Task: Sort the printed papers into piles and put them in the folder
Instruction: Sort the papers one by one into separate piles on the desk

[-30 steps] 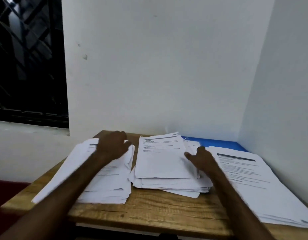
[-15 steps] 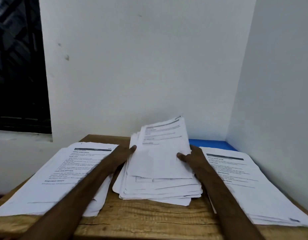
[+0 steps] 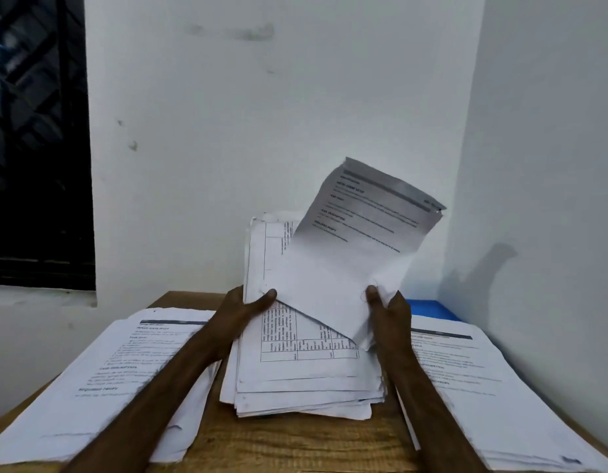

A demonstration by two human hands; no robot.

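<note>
Three piles of printed papers lie on the wooden table (image 3: 295, 445). The middle pile (image 3: 306, 384) is untidy, with a table-printed sheet on top. My left hand (image 3: 248, 305) grips the left edge of several raised sheets from that pile, thumb in front. My right hand (image 3: 386, 305) pinches the lower corner of one printed sheet (image 3: 357, 240), lifted and tilted toward the right. A left pile (image 3: 101, 377) lies under my left forearm. The right pile (image 3: 473, 380) sits beside my right forearm. A blue folder (image 3: 429, 307) shows behind the right pile.
White walls close off the back and the right side of the table. A dark barred window (image 3: 36, 141) is at the left. The table's front edge runs along the bottom of the view.
My left hand left the left pile and took the middle pile's left edge. My right hand has lifted the top sheet up off the middle pile. The camera moved closer.
</note>
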